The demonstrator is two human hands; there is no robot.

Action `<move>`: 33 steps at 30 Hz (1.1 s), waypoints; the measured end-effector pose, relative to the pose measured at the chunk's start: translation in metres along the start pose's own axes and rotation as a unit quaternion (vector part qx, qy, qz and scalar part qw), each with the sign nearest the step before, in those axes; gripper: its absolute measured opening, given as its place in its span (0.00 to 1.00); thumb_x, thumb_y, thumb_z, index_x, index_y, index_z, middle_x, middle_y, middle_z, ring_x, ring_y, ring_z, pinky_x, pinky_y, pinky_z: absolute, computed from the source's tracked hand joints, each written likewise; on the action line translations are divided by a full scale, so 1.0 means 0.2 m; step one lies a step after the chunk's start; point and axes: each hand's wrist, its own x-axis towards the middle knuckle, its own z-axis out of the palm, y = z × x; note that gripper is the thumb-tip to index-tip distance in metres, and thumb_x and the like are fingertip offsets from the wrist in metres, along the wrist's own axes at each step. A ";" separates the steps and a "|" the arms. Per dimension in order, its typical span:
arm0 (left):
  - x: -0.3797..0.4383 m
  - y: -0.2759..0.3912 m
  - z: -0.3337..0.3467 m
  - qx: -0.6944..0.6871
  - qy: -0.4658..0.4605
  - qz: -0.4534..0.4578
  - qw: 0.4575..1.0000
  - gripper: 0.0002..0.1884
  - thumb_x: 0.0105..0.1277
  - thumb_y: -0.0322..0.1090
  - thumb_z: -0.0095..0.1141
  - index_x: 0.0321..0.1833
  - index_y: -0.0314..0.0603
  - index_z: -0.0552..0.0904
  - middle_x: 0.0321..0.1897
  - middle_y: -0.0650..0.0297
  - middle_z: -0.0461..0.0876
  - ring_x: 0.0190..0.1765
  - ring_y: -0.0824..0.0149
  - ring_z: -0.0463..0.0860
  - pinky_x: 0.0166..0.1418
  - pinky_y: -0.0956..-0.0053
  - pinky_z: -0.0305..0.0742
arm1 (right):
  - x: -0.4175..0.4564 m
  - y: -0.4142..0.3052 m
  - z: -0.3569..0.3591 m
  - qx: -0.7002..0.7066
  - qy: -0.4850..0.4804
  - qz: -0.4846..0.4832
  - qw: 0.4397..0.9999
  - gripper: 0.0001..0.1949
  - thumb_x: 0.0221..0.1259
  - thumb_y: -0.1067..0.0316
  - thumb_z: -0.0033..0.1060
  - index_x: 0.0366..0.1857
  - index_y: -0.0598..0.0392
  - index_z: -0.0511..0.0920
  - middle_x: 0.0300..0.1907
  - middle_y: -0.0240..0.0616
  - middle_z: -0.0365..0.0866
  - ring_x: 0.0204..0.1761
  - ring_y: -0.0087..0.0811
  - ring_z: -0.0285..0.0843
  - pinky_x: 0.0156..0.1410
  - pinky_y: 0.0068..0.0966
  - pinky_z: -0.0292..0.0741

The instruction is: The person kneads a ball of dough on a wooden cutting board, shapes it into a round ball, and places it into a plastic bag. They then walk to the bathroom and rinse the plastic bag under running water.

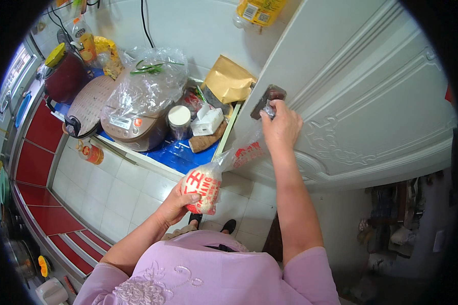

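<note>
My left hand (179, 202) holds the round, filled bottom of a clear plastic bag (204, 187) with red printing; pale contents show through it. From there the bag stretches, twisted thin at its middle, up to my right hand (280, 126), whose thumb and fingers pinch its gathered top end. That hand is beside the brown handle plate (267, 100) of a white panelled door (351, 95). What exactly the pale contents are, I cannot tell.
A blue-topped counter (164, 156) holds a rice cooker (137, 129) under a clear plastic bag with green stalks, a lidded jar (179, 122), a white box (207, 121), a brown root (206, 139) and a gold pouch (229, 78). An oil bottle (89, 152) stands on the tiled floor.
</note>
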 end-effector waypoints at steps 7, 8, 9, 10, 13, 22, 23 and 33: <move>-0.01 -0.04 -0.12 -0.013 -0.001 -0.017 1.000 0.39 0.55 0.35 0.71 0.67 0.40 0.64 0.54 0.59 0.78 0.54 0.64 0.81 0.61 0.65 0.77 | -0.03 0.13 -0.02 0.096 -0.031 -0.041 0.994 0.08 0.52 0.70 0.69 0.36 0.50 0.80 0.32 0.34 0.82 0.40 0.40 0.79 0.54 0.36 0.71; -0.01 -0.04 -0.12 -0.006 0.008 -0.011 1.000 0.38 0.54 0.35 0.71 0.67 0.40 0.65 0.54 0.60 0.78 0.54 0.66 0.81 0.60 0.66 0.77 | -0.03 0.16 -0.03 0.114 -0.035 -0.046 0.992 0.08 0.52 0.70 0.68 0.36 0.50 0.80 0.33 0.34 0.83 0.40 0.39 0.79 0.54 0.34 0.72; 0.00 -0.03 -0.13 -0.005 0.004 -0.015 1.000 0.38 0.54 0.35 0.71 0.67 0.40 0.65 0.54 0.60 0.78 0.54 0.67 0.81 0.60 0.66 0.77 | -0.05 0.18 -0.03 0.138 -0.044 -0.050 0.988 0.07 0.53 0.71 0.68 0.35 0.51 0.80 0.34 0.35 0.84 0.41 0.39 0.80 0.54 0.32 0.73; 0.00 -0.03 -0.13 -0.004 0.003 -0.020 1.000 0.38 0.54 0.35 0.71 0.67 0.41 0.65 0.54 0.60 0.79 0.54 0.67 0.81 0.60 0.66 0.77 | -0.06 0.21 -0.04 0.179 -0.061 -0.002 0.982 0.07 0.53 0.72 0.67 0.36 0.52 0.81 0.35 0.34 0.84 0.41 0.36 0.80 0.53 0.30 0.73; 0.02 -0.03 -0.14 -0.002 0.001 -0.023 1.000 0.36 0.55 0.35 0.70 0.66 0.41 0.67 0.53 0.61 0.80 0.53 0.68 0.81 0.59 0.68 0.77 | -0.09 0.33 -0.09 0.269 -0.095 0.121 0.951 0.08 0.55 0.75 0.65 0.39 0.55 0.81 0.39 0.34 0.85 0.42 0.29 0.81 0.51 0.26 0.75; 0.04 -0.04 -0.13 -0.014 -0.016 -0.021 1.000 0.37 0.57 0.35 0.70 0.68 0.39 0.65 0.51 0.60 0.81 0.52 0.65 0.82 0.56 0.67 0.80 | -0.14 0.43 -0.06 0.365 -0.064 0.198 0.908 0.06 0.64 0.76 0.57 0.42 0.60 0.79 0.43 0.34 0.82 0.46 0.24 0.78 0.55 0.22 0.73; 0.05 -0.03 -0.12 -0.013 -0.040 -0.029 0.999 0.37 0.57 0.35 0.70 0.68 0.40 0.66 0.51 0.60 0.81 0.52 0.66 0.83 0.55 0.68 0.81 | -0.15 0.46 -0.07 0.360 -0.065 0.191 0.911 0.06 0.64 0.76 0.57 0.43 0.60 0.79 0.43 0.34 0.82 0.46 0.24 0.78 0.55 0.22 0.73; -0.05 -0.13 -0.09 0.046 0.022 0.021 0.998 0.33 0.60 0.39 0.69 0.65 0.42 0.66 0.49 0.60 0.81 0.52 0.68 0.82 0.54 0.69 0.81 | -0.13 0.33 -0.09 0.097 -0.068 0.031 0.993 0.11 0.60 0.78 0.57 0.46 0.59 0.79 0.42 0.44 0.82 0.47 0.44 0.78 0.52 0.36 0.74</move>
